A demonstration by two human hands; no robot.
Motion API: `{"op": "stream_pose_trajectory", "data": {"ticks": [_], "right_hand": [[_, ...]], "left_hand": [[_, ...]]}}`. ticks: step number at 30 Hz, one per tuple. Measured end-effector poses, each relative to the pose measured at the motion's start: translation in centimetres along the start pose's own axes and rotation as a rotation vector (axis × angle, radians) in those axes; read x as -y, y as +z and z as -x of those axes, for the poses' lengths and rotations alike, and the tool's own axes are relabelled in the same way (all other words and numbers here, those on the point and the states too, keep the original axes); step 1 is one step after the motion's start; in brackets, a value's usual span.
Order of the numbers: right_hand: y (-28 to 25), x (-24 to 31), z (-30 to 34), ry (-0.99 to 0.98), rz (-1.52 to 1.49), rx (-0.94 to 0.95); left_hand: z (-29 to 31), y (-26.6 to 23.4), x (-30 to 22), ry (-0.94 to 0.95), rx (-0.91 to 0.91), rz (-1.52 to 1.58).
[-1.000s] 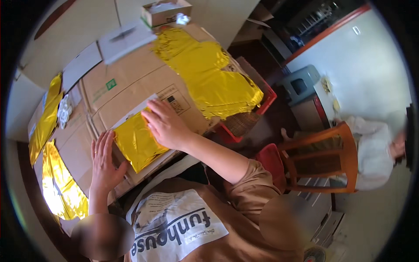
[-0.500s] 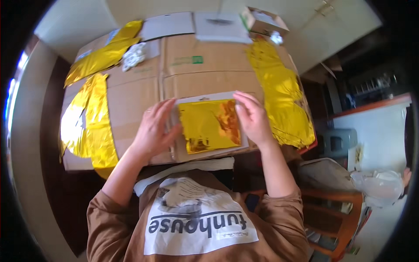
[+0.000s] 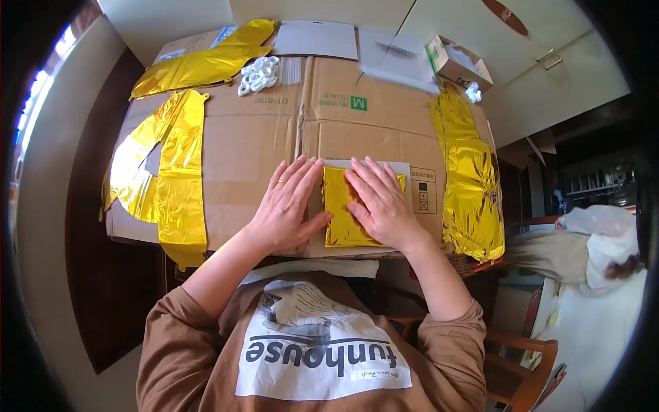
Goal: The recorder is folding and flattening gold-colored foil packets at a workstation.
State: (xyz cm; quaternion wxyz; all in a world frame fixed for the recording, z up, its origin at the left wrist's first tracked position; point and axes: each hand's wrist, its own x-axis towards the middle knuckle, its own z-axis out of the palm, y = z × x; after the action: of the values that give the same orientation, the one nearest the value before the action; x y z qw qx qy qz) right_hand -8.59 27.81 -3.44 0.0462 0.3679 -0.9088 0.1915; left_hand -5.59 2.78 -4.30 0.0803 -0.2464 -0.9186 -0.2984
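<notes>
A folded sheet of shiny gold foil (image 3: 338, 223) lies on a white card (image 3: 407, 182) near the front edge of the cardboard-covered table. My right hand (image 3: 384, 206) rests flat across the foil, its fingers stretched forward and covering much of the right part. Along the foil's left edge lies my left hand (image 3: 288, 206), open and palm down. Its thumb and fingertips touch or come very close to that edge. Neither hand grips anything. Much of the card is hidden beneath the foil and my right hand.
Flat gold foil balloons (image 3: 182, 182) lie on the left, with another foil piece (image 3: 199, 69) behind. More gold foil (image 3: 472, 178) covers the right side. White rings (image 3: 259, 74), a white board (image 3: 316, 40) and an open box (image 3: 458, 63) sit at the back. Another person (image 3: 604, 240) is at right.
My right hand has moved from the card's right edge onto the foil. My left hand now lies flatter along its left edge. The foil looks narrower, and the whole view has shifted.
</notes>
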Motion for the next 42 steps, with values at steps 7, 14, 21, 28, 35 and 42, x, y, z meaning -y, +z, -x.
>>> {"op": "stream_pose_trajectory", "data": {"ticks": [7,14,21,28,35,42], "right_hand": [[1.6,-0.6,-1.5,-0.042,-0.031,0.058],[2.1,-0.2,-1.5,-0.023,-0.021,0.066],[2.0,-0.1,-1.5,-0.023,-0.068,0.035],[-0.9,-1.0,-1.0,0.028,-0.174,-0.222],[-6.2,-6.1,1.7,0.439,-0.438,-0.07],[-5.6,-9.6,-1.7,0.585,-0.508,0.257]], "left_hand": [[0.6,0.1,-0.3,-0.006,0.03,0.027],[1.0,0.2,-0.4,-0.01,0.004,0.048],[0.9,0.4,-0.5,-0.019,-0.001,0.087],[0.1,-0.5,-1.5,-0.019,0.049,-0.055],[-2.1,-0.4,-3.7,0.137,0.07,-0.045],[-2.2,2.2,-2.6,0.136,0.166,-0.106]]}}
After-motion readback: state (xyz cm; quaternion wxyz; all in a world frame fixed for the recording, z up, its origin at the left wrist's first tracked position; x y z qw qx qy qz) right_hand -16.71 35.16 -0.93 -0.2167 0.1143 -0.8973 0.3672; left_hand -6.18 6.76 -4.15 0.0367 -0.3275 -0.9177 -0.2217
